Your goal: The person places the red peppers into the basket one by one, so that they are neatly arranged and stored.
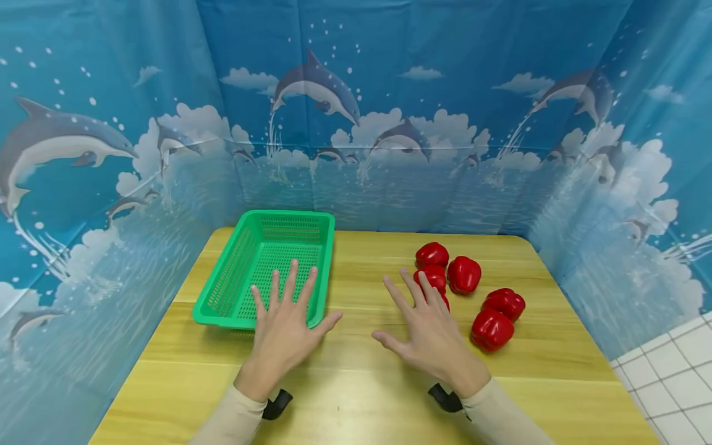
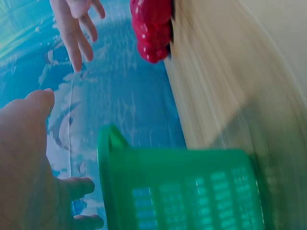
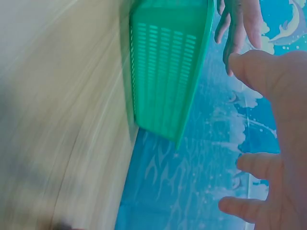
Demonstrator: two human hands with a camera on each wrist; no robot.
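My left hand (image 1: 285,330) is spread with straight fingers, palm down, over the near right part of a green plastic basket (image 1: 330,266). In the left wrist view the basket (image 2: 177,158) stands beside and below that hand's fingers. My right hand (image 1: 428,330) is also spread, its fingers straight and holding nothing. Its fingertips overlap a red bell pepper (image 1: 432,277) in the head view. Around it lie more red bell peppers, one at the back (image 1: 432,254), one to the right (image 1: 464,275), and a touching pair (image 1: 492,330) nearer the right side. The basket's visible inside holds nothing.
All of this stands on a yellow wooden table (image 1: 356,395). A blue curtain (image 1: 356,185) printed with dolphins encloses the back and both sides. White floor tiles (image 1: 678,371) show beyond the right edge. Black straps (image 1: 445,397) sit under both wrists.
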